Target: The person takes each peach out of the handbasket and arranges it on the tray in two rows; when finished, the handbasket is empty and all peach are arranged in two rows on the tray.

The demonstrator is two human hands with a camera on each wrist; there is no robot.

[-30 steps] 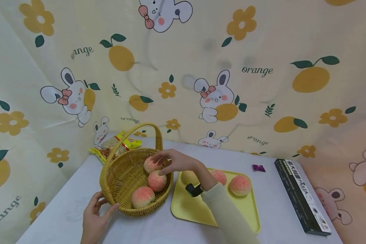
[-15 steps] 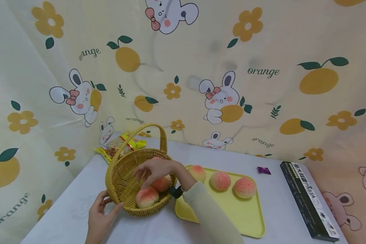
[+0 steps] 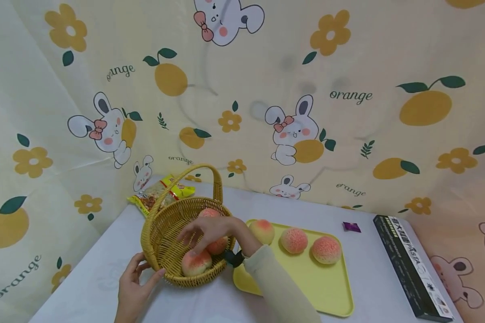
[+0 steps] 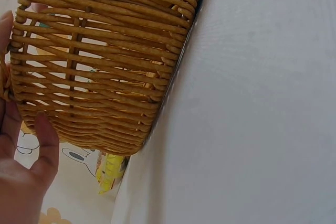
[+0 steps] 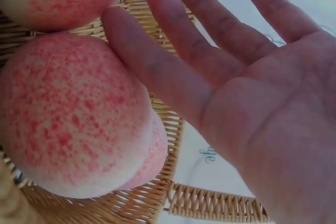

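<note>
A tan wicker basket with a hooped handle stands on the table, several pink and cream peaches inside. My left hand holds its left side, thumb against the woven wall and fingers at the rim. Inside the basket's mouth my right hand hovers over the peaches, its fingers extended. The thumb lies alongside the front peach, partly covering the middle peach and the back peach in the head view. From the right wrist, a large peach fills the space beside the thumb.
Right of the basket lies a yellow tray with three peaches at its back. Behind the basket rests a yellow snack bag. A purple wrapped candy and a long black box lie at the right.
My right hand has moved from the basket's right rim leftward and down, over the peaches inside, and has barely shifted since half a second ago. My left hand stays at the basket's side.
</note>
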